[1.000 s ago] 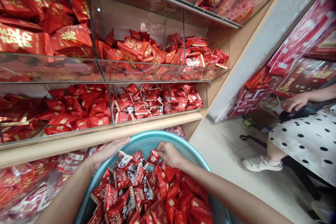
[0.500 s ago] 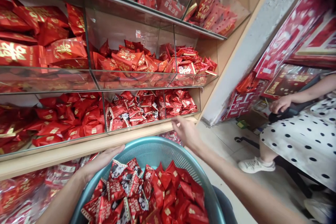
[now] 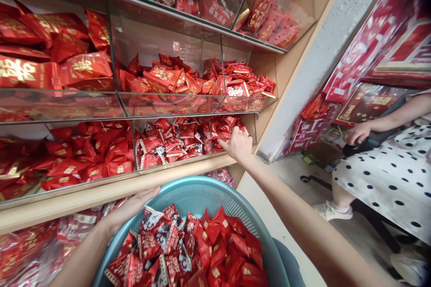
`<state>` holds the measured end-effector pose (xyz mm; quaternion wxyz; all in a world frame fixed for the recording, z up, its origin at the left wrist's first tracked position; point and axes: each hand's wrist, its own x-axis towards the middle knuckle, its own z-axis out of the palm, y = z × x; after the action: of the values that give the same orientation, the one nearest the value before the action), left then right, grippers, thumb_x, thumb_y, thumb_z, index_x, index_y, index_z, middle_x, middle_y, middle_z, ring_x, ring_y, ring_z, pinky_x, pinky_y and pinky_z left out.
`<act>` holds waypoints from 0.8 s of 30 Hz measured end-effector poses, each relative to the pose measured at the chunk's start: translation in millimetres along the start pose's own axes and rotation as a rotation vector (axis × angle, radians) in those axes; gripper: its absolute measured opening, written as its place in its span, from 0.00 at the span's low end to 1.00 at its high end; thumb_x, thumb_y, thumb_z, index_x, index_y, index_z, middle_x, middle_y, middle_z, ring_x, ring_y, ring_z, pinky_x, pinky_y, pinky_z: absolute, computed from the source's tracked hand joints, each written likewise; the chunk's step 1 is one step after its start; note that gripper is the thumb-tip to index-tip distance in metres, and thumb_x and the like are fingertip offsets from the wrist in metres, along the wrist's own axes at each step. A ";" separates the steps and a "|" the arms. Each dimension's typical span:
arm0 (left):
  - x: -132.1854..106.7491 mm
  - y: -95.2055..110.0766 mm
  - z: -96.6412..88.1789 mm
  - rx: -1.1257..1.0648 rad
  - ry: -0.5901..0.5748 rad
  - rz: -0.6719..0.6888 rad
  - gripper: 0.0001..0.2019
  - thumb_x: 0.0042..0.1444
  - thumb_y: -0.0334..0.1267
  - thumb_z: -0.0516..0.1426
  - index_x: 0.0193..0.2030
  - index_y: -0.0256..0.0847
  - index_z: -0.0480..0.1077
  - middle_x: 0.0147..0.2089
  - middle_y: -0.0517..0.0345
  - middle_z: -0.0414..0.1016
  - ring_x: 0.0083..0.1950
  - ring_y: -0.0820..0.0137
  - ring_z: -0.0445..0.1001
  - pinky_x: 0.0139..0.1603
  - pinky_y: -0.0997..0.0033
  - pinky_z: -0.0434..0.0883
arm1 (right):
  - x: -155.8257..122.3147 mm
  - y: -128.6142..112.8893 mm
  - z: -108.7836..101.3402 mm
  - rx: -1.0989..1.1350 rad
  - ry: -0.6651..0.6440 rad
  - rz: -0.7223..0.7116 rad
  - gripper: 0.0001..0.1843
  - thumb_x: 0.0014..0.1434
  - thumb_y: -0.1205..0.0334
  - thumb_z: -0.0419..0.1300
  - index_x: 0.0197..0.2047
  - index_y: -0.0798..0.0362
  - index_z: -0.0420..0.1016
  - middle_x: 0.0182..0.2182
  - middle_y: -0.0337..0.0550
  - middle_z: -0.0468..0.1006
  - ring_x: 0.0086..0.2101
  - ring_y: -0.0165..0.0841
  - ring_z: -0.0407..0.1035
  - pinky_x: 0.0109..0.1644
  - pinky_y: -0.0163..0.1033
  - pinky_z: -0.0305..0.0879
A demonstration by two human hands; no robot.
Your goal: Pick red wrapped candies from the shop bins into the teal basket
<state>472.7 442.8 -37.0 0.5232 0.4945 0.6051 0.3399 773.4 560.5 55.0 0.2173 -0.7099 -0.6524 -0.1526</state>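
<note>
A round teal plastic basket [image 3: 198,184] stands close in front of me, holding a heap of small red candy packets [image 3: 215,244]. Some packets carry black-and-white figures. My left hand [image 3: 134,208] holds the basket at its left rim, fingers long against the edge, thumb hidden. Over the front edge of the lower right shelf compartment [image 3: 253,128] is my right hand [image 3: 238,143], thumb apart and other fingers bent forward. Its fingertips are partly hidden among the red packets [image 3: 220,125] there; nothing shows in its grasp.
Clear dividers and front panels [image 3: 175,103] split the shelves of red packets. Bagged goods [image 3: 30,251] lie below the wooden ledge [image 3: 77,199]. To the right, a seated person in a dotted skirt [image 3: 380,179] rests a hand near a chair with wheeled legs.
My right hand has moved up and forward, from near the basket's far rim to the lower right compartment. My left hand and the basket stay about where they were.
</note>
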 end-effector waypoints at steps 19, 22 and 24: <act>4.4 -4.7 -3.8 0.069 -0.012 -0.024 0.29 0.48 0.57 0.55 0.53 0.41 0.68 0.60 0.55 0.63 0.62 0.62 0.58 0.65 0.64 0.49 | 10.5 -6.3 8.2 0.164 -0.081 0.224 0.25 0.47 0.55 0.59 0.44 0.55 0.54 0.42 0.55 0.72 0.43 0.46 0.67 0.43 0.46 0.59; 4.4 -4.5 -3.5 0.065 -0.029 -0.017 0.29 0.49 0.57 0.54 0.53 0.40 0.68 0.60 0.54 0.63 0.62 0.62 0.59 0.64 0.63 0.51 | 9.9 -3.7 10.5 0.238 -0.072 0.225 0.23 0.47 0.60 0.58 0.44 0.54 0.54 0.43 0.53 0.70 0.42 0.43 0.67 0.42 0.44 0.60; 3.7 -3.1 -2.7 0.053 -0.047 -0.003 0.28 0.50 0.56 0.53 0.53 0.40 0.68 0.60 0.55 0.63 0.61 0.62 0.60 0.64 0.64 0.52 | 9.4 -2.1 12.4 0.298 -0.064 0.219 0.22 0.47 0.62 0.58 0.44 0.53 0.53 0.44 0.52 0.69 0.43 0.42 0.67 0.42 0.42 0.60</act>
<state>469.4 445.7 -40.3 0.5245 0.5152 0.6022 0.3111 771.4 575.0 49.4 0.3147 -0.7410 -0.5931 -0.0071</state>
